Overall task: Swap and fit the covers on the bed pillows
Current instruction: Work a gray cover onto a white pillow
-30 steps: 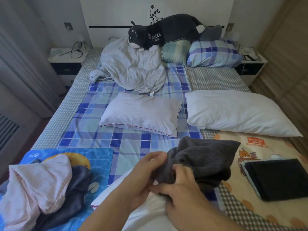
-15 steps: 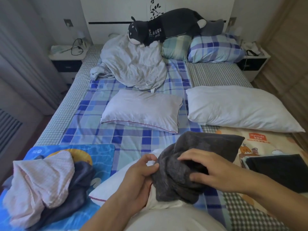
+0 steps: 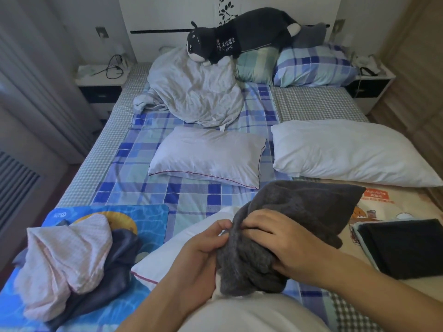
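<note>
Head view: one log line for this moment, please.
left hand: grips grey cover | right hand: grips cover | white pillow: partly covered

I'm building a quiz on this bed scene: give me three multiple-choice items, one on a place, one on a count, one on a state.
1. Where does the plush dog lie?
A. floor
B. at the headboard, on the bedding
C. nightstand

2. How many bare white pillows lie mid-bed?
A. two
B. four
C. none

3. How is the grey cover held?
A. lying untouched
B. one hand only
C. gripped by both hands

Answers: 1 B, it lies atop the piled bedding; 2 A, small pillow and large pillow; 3 C, left hand and right hand clutch it.
</note>
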